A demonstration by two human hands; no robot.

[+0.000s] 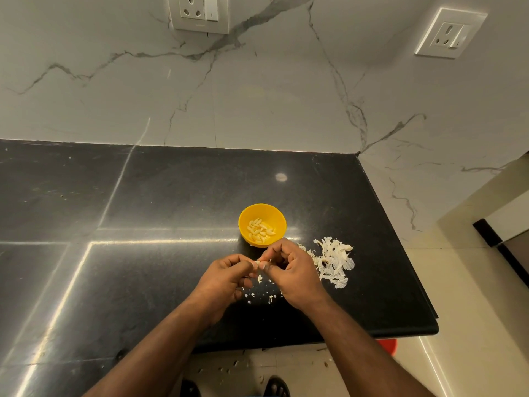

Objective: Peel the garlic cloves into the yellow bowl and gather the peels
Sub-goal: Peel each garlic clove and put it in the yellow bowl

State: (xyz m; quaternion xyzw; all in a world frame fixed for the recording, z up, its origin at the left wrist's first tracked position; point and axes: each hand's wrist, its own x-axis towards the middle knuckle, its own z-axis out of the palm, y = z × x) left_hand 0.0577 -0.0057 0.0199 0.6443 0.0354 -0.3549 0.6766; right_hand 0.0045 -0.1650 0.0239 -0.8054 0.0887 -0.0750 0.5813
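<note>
**Peeling a clove just short of the bowl**

The black counter takes up most of the view, running back to a marble wall with two sockets set into it. Both of the person's forearms reach in from the bottom edge and meet above the counter's near right part.

The left hand and the right hand are drawn close together, fingers curled inward, and between their thumbs and fingertips they pinch one small garlic clove. Only a pale sliver of it shows, so how much skin is left on it cannot be told.

Just beyond the hands stands the yellow bowl, holding a layer of peeled cloves. To the right of the hands lies a loose heap of peels, and smaller flakes are scattered on the counter under and between the wrists. A few more bits lie on the floor below the counter edge.

The step in hand looks like stripping this clove. The next move would call for freeing the last skin, then carrying the bare clove a short way forward to drop it in the bowl. No unpeeled cloves show elsewhere, so gathering the scattered flakes toward the heap may come soon.
</note>
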